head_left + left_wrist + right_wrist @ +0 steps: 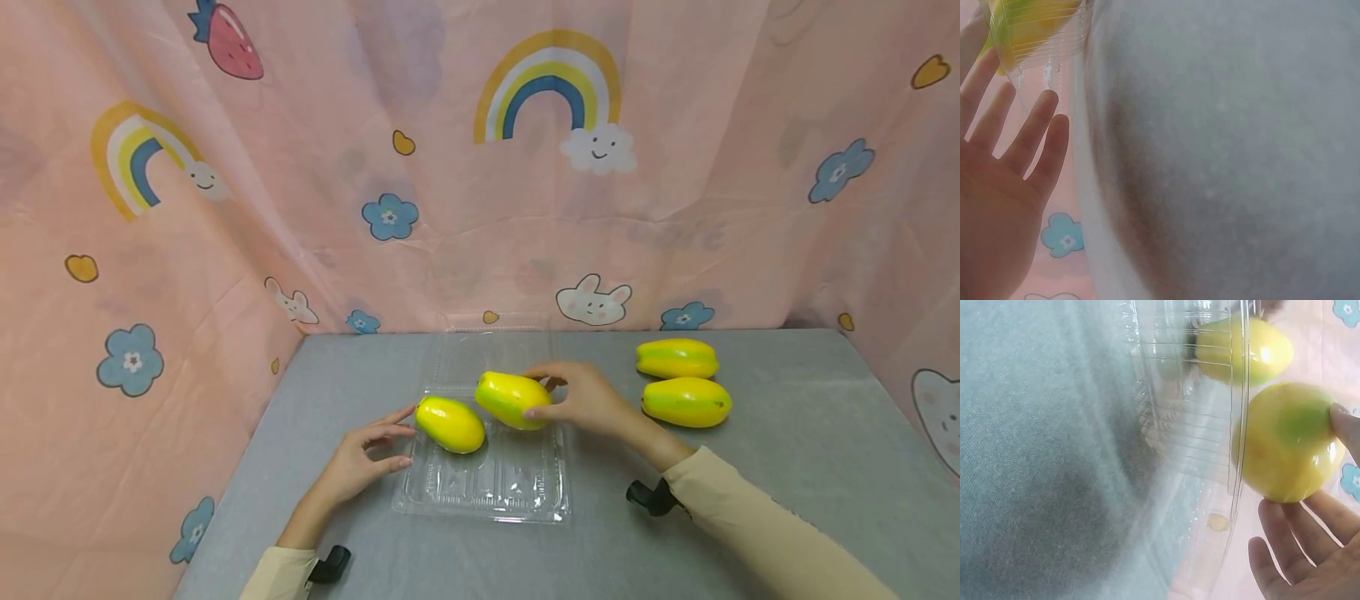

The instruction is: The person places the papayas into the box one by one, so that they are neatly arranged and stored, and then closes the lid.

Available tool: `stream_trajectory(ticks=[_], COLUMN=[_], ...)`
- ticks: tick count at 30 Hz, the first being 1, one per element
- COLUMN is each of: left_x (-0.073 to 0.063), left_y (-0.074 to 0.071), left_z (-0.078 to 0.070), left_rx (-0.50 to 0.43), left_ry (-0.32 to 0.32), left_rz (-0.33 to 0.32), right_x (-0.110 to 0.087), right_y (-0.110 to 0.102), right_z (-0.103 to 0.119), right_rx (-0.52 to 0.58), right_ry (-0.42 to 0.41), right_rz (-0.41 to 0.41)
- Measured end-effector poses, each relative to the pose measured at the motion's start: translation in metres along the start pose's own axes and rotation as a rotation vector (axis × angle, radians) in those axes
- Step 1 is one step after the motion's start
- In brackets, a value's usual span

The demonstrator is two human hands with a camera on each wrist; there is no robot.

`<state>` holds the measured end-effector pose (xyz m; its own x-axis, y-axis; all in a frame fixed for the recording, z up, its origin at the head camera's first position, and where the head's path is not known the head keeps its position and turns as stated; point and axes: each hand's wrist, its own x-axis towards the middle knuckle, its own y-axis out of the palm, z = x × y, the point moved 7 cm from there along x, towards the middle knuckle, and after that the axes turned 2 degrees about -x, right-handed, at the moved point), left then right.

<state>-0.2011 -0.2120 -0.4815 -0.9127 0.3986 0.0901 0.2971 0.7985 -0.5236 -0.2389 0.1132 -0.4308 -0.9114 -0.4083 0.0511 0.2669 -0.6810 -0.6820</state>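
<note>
My right hand (581,400) holds a yellow-green papaya (510,398) between thumb and fingers, over the clear plastic clamshell box (517,500). In the right wrist view, this papaya (1288,444) sits between the thumb and fingertips, beside the box's wall. A second papaya (452,425) lies inside the box on its left side. At the box's left edge, my left hand (360,458) has its fingers loosely extended, close to that papaya. The left wrist view shows those fingers spread by the clear wall (1041,44); whether they touch it, I cannot tell.
Two more papayas, a rear one (677,358) and a front one (686,402), lie on the grey tabletop (615,550) to the right. The box's lid (491,358) is folded back toward the pink printed curtain (480,250), which encloses the table's back and sides.
</note>
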Motion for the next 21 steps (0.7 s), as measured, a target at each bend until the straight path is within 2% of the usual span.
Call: stream_trajectory(ticks=[9, 17, 21], left_x=[-0.0004, -0.0004, -0.0003], left_y=[0.0002, 0.0005, 0.0003], left_z=[-0.0004, 0.0001, 0.0007], left_rx=[0.0, -0.007, -0.007], left_ry=[0.005, -0.003, 0.002], left_rz=[-0.001, 0.0, 0.0], right_x=[0.0, -0.0018, -0.0024], right_y=[0.0039, 0.0078, 0.0089], right_z=[0.001, 0.0043, 0.0035], right_rx=[-0.066, -0.084, -0.083], right_ry=[-0.011, -0.06, -0.056], right_rz=[0.006, -0.003, -0.01])
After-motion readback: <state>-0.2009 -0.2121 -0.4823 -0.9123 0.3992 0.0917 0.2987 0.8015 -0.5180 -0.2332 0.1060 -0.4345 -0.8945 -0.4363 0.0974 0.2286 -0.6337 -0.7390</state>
